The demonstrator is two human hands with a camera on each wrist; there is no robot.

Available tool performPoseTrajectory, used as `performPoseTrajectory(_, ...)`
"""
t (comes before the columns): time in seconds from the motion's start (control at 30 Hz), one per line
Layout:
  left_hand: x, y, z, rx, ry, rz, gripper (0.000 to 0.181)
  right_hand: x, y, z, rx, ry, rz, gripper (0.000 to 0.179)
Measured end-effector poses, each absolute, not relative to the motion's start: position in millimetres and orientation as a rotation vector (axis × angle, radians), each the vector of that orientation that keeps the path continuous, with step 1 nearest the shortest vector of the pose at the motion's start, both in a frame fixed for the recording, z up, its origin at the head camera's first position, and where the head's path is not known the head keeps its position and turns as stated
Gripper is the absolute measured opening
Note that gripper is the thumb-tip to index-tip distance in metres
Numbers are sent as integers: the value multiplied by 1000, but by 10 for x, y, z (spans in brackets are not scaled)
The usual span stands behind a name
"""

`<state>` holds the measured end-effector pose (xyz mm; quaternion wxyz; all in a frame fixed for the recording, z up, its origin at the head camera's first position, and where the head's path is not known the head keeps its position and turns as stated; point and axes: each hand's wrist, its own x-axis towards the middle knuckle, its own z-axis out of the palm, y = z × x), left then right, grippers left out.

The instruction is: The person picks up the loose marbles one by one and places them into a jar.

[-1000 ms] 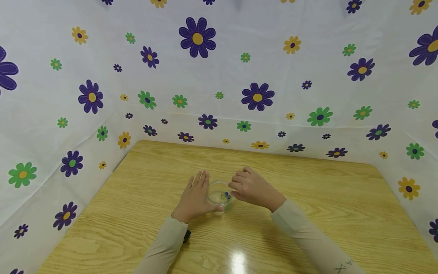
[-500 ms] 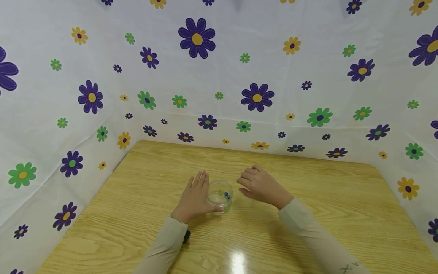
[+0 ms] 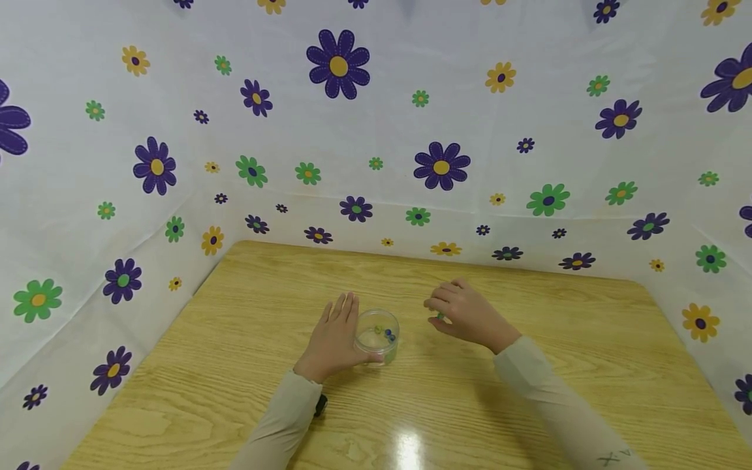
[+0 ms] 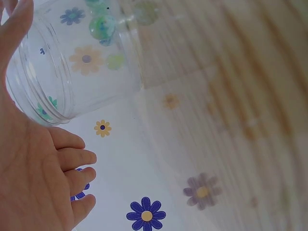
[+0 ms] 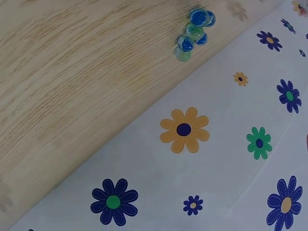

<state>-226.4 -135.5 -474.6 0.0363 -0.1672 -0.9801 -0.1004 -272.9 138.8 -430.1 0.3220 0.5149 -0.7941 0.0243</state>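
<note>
A clear round jar (image 3: 376, 336) stands on the wooden table with several small glass marbles (image 3: 388, 333) inside, blue and yellowish. My left hand (image 3: 335, 343) lies along the jar's left side, fingers straight, its thumb across the front. In the left wrist view the jar (image 4: 96, 91) shows between thumb and palm. To the right of the jar, my right hand (image 3: 470, 316) hovers with loosely bent fingers. A green marble (image 3: 440, 316) shows in the gap by its thumb; whether it is touched cannot be told. Blue and green marbles (image 5: 192, 36) lie clustered in the right wrist view, no fingers there.
The wooden table (image 3: 282, 281) extends around both hands. A white flower-printed sheet (image 3: 376, 130) hangs behind it and along both sides. A dark band (image 3: 320, 405) shows at the left wrist.
My right hand has drawn away from the jar's rim to the right, and a green marble now shows by its thumb. The yellowish marble in the jar has shifted. The left hand stays put.
</note>
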Motion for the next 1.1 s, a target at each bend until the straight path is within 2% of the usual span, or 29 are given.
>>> performPoseTrajectory(0.33, -2267, -1358, -4732, -520, -3012, -299, 121, -2807, 1545, -4363, 1350, -2135, 128, 29)
performPoseTrajectory(1.1, -2288, -1363, -4765, -518, -3024, -303, 121, -2918, 1650, -4576, 1426, -2307, -18, 16)
